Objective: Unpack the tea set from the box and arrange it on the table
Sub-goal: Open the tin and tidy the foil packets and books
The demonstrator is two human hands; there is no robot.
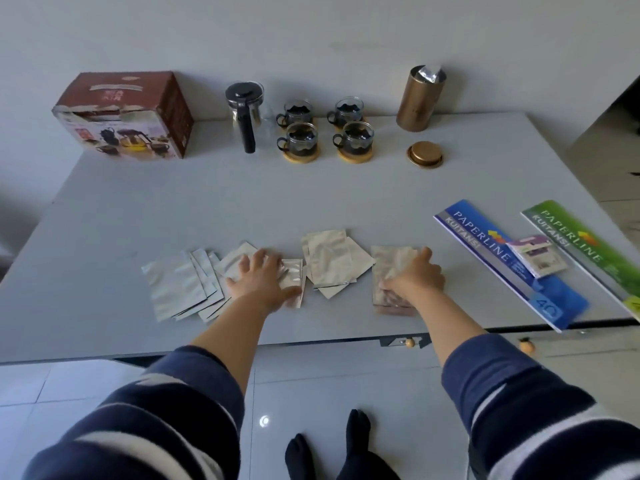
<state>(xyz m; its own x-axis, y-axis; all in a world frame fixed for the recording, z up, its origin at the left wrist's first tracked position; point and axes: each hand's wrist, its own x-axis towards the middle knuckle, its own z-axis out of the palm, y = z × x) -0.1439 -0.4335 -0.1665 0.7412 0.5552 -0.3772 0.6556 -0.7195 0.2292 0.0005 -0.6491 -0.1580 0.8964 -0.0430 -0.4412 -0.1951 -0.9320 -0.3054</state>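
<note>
The brown tea set box (128, 116) stands at the back left of the grey table (311, 195). Beside it are a glass teapot (246, 112) with a black lid and handle, and several glass cups (299, 138) on round wooden coasters. Silver foil sachets lie spread along the near edge: a fan at the left (180, 285), a middle pile (332, 265) and a right stack (391, 271). My left hand (259, 278) lies flat, fingers spread, on the left sachets. My right hand (414, 275) grips the right stack's edge.
A gold canister (417, 98) with foil at its open top stands at the back right, its gold lid (425, 154) lying in front of it. Blue (502, 258) and green (585, 247) receipt books with a small packet (538, 256) lie at the right edge. The table's front edge is close.
</note>
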